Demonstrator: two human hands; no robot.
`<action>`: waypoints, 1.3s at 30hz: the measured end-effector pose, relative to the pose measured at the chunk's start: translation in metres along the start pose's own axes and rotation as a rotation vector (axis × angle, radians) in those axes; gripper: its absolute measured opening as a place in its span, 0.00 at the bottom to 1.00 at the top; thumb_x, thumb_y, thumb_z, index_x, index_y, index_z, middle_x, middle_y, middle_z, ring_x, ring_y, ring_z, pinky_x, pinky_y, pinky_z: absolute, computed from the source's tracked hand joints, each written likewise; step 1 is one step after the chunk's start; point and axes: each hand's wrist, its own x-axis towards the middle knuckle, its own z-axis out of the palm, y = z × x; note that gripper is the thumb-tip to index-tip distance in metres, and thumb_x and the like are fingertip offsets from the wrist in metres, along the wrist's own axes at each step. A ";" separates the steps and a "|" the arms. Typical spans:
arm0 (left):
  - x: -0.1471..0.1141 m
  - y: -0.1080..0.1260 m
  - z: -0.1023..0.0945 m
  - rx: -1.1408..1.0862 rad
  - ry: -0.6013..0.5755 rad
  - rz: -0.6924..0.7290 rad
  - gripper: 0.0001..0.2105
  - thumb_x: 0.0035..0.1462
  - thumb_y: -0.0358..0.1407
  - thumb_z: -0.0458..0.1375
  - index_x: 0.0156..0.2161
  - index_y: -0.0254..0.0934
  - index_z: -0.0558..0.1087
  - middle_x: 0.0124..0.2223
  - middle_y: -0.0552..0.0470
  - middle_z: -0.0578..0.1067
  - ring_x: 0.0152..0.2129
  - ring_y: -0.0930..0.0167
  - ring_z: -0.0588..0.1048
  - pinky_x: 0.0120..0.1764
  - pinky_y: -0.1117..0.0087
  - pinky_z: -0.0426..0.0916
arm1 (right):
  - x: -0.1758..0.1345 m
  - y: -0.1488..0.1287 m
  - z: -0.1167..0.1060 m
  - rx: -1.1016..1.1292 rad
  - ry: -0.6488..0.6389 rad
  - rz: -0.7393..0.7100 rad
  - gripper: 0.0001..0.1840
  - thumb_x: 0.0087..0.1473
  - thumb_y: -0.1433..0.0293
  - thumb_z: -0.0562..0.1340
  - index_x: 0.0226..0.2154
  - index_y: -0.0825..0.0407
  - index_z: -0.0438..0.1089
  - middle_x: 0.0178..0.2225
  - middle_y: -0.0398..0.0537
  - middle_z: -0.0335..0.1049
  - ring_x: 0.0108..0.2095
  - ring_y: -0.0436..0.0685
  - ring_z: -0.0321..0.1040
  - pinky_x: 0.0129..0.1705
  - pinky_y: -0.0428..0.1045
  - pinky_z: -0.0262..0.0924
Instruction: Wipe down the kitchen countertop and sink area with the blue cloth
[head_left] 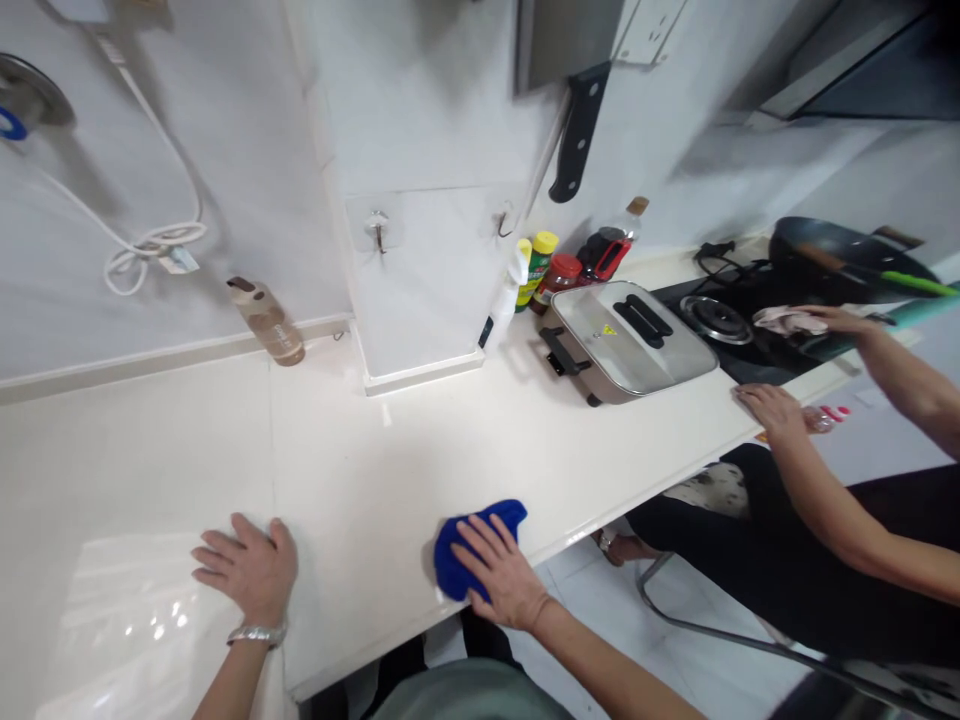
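Glossy desk (352, 460) — right hand (511, 585) spread over blue cloth (450, 562), even palm pressure advised; left hand (260, 573) splayed, empty.

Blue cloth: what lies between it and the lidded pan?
In the head view, only white countertop lies between the blue cloth under the right hand and the lidded pan.

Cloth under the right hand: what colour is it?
Deep blue; the cloth shows best in the head view.
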 end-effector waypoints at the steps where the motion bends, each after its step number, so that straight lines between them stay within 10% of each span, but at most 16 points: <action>1: 0.000 0.000 0.000 0.004 0.001 0.003 0.32 0.63 0.43 0.43 0.67 0.25 0.53 0.70 0.19 0.45 0.68 0.37 0.41 0.59 0.28 0.47 | -0.008 0.015 -0.004 -0.042 0.043 0.055 0.41 0.54 0.63 0.59 0.69 0.47 0.49 0.72 0.54 0.40 0.71 0.70 0.34 0.69 0.73 0.31; 10: -0.003 -0.001 0.003 -0.062 -0.041 0.329 0.29 0.65 0.40 0.38 0.64 0.25 0.63 0.69 0.26 0.55 0.70 0.52 0.45 0.67 0.45 0.46 | -0.047 0.110 -0.029 -0.297 0.289 0.470 0.33 0.59 0.61 0.53 0.65 0.49 0.57 0.70 0.53 0.49 0.69 0.66 0.43 0.68 0.66 0.40; 20: 0.005 0.019 0.015 -0.038 -0.083 0.151 0.29 0.64 0.43 0.44 0.64 0.26 0.64 0.68 0.23 0.55 0.68 0.43 0.49 0.63 0.39 0.52 | -0.009 0.189 -0.024 -0.431 0.646 0.976 0.31 0.59 0.59 0.48 0.59 0.58 0.65 0.64 0.67 0.57 0.63 0.75 0.52 0.60 0.74 0.45; 26: -0.008 0.041 0.016 0.010 0.081 0.150 0.29 0.63 0.43 0.48 0.65 0.27 0.63 0.71 0.23 0.49 0.69 0.41 0.44 0.63 0.36 0.50 | 0.055 0.189 -0.025 -0.372 0.816 1.071 0.34 0.57 0.60 0.49 0.61 0.62 0.61 0.63 0.76 0.55 0.62 0.83 0.48 0.54 0.81 0.44; 39: -0.007 0.037 0.023 0.101 0.085 0.164 0.29 0.63 0.42 0.49 0.65 0.28 0.62 0.70 0.21 0.49 0.69 0.42 0.42 0.64 0.39 0.50 | 0.226 0.102 -0.042 -0.167 0.483 0.779 0.35 0.58 0.63 0.51 0.64 0.64 0.57 0.68 0.72 0.46 0.67 0.82 0.41 0.62 0.80 0.30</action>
